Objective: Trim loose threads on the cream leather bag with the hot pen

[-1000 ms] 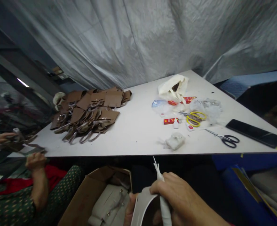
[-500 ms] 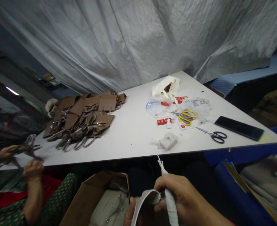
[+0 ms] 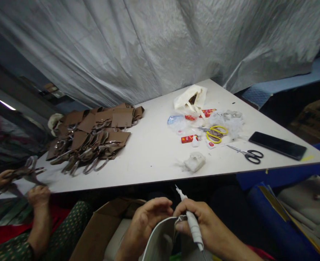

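In my right hand (image 3: 206, 221) is a pen-like tool wrapped in white tape (image 3: 194, 226), its thin pointed tip facing up and away and a thin cord at its lower end. The thumb and fingers of that hand also pinch the edge of a pale grey bag piece (image 3: 160, 235), which curves open below. My left hand (image 3: 146, 221) is raised at the left of this piece, its fingers stretched and slightly bent toward my right hand. Its palm lies along the curved edge; whether it touches is unclear.
On the white table (image 3: 143, 145) lie brown bags (image 3: 100, 134), yellow-handled scissors (image 3: 215, 134), black-handled scissors (image 3: 252, 156), a phone (image 3: 278, 145) and a white lump (image 3: 195, 162). A cardboard box (image 3: 94, 232) stands below. At left, a co-worker's hands (image 3: 38, 197) hold straps.
My left hand has come up from below the piece, its fingers now stretched toward my right hand. The tool has tilted further left and its tip is lower.
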### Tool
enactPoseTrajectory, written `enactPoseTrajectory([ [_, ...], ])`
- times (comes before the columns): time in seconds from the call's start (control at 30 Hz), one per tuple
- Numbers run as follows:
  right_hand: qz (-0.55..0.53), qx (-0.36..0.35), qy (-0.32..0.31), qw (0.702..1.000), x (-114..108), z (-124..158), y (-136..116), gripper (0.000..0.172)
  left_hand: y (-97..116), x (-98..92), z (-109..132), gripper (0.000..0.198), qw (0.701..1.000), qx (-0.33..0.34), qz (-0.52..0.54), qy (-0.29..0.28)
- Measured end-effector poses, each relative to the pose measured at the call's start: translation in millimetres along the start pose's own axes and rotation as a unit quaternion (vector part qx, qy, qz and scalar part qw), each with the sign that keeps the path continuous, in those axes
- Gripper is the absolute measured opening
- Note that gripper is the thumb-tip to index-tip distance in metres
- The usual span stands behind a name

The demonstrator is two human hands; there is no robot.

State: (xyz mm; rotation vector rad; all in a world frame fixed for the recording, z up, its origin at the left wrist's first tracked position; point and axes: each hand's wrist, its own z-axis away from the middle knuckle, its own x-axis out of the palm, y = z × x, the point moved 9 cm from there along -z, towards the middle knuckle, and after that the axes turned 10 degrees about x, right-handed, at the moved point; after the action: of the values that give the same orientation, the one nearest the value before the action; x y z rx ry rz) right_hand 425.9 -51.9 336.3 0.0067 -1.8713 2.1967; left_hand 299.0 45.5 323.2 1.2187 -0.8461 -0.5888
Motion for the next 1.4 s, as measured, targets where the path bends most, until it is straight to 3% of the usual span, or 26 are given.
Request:
enactPoseTrajectory([
  [0.07, 0.053, -0.033, 0.038, 0.997, -7, -3, 0, 0.007, 19, 27.8, -8, 0.085, 0.99, 0.021, -0.103, -0.098],
  [0.13, 0.105, -0.055, 0.07, 0.99, -14, -3, -1, 0.012, 30, 48.3, -15, 0.073, 0.968, 0.015, -0.197, -0.153],
  [0.27, 0.15, -0.055, 0.097, 0.982, -27, -6, 1, 0.016, 32, 62.1, -30, 0.05, 0.941, -0.039, -0.299, -0.153],
  [0.37, 0.151, -0.054, 0.105, 0.981, -34, -12, 8, 0.018, 22, 52.5, -44, 0.051, 0.934, -0.065, -0.336, -0.104],
  [0.47, 0.168, -0.075, 0.126, 0.975, -40, -19, 21, 0.015, 2, 39.2, -57, 0.048, 0.949, -0.079, -0.297, -0.074],
  [0.67, 0.241, -0.134, 0.142, 0.951, -44, -27, 34, 0.009, -28, 26.7, -75, 0.025, 0.958, -0.088, -0.261, -0.077],
  [0.8, 0.261, -0.151, 0.152, 0.941, -53, -26, 25, 0.011, -31, 24.9, -82, 0.032, 0.97, -0.069, -0.222, -0.077],
  [0.97, 0.201, -0.145, 0.223, 0.943, -96, -19, 25, 0.024, -56, 0.4, -83, 0.032, 0.967, -0.123, -0.223, 0.0],
  [1.07, 0.173, -0.135, 0.284, 0.933, -127, -15, 24, 0.028, -74, -4.9, -84, 0.028, 0.96, -0.146, -0.239, 0.025],
  [1.17, 0.198, -0.095, 0.328, 0.919, -147, -17, 21, 0.027, -70, 0.6, -88, 0.029, 0.96, -0.119, -0.254, 0.015],
  [1.3, 0.199, -0.039, 0.383, 0.901, -166, -24, 19, 0.027, -37, -1.6, -98, 0.03, 0.955, -0.089, -0.28, 0.035],
  [1.4, 0.209, -0.042, 0.381, 0.9, -169, -36, 13, 0.026, -21, -3.2, -112, 0.031, 0.959, -0.099, -0.261, 0.057],
])
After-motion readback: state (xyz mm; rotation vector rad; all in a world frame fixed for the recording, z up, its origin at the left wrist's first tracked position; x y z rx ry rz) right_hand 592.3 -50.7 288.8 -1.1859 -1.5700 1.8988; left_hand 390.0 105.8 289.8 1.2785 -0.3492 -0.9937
